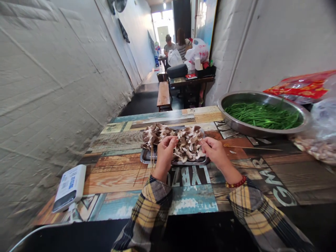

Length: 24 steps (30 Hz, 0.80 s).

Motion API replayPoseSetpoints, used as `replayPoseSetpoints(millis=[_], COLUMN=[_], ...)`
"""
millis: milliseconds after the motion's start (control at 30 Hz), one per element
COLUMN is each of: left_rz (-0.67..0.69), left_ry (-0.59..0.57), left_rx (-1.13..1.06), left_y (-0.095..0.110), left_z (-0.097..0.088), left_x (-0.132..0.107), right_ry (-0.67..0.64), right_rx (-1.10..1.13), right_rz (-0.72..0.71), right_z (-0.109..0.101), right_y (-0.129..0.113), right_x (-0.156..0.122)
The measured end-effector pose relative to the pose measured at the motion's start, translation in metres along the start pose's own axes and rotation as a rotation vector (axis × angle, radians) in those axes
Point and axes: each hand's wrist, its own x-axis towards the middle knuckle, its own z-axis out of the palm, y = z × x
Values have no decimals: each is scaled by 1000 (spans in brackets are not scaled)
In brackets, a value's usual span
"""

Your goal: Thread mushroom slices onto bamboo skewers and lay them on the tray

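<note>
Oyster mushrooms (190, 141) with grey-brown caps and pale stems lie heaped on a dark metal tray (147, 159). My left hand (166, 152) is over the front middle of the heap, thumb and fingers pressed together; what they hold is hidden. Several thin bamboo skewers (152, 159) stand close to its left side, their upper ends against the mushrooms; I cannot tell whether the hand touches them. At the right end of the tray my right hand (216, 152) is closed in a pinch beside the mushrooms, and anything in its fingertips is too small to name.
A steel basin (223, 105) of green chives (262, 113) stands at right, near plastic bags (327, 117). One loose skewer (253, 147) lies right of my hand. A white device (69, 187) with a cable is at left. Two people sit farther back, beyond another table (193, 81).
</note>
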Motion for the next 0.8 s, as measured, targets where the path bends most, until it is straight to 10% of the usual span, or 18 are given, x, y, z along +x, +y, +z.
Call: replayPoseSetpoints(millis=[300,800], left_rz=[434,484], left_ry=[-187,-148], left_rx=[749,798], left_y=[-5,-16], left_z=[11,34], left_x=[-5,6], right_ry=[134,117], right_rx=[81,11], right_rz=[24,-25], right_z=[-5,-1], right_y=[-5,-6], right_x=[4,3])
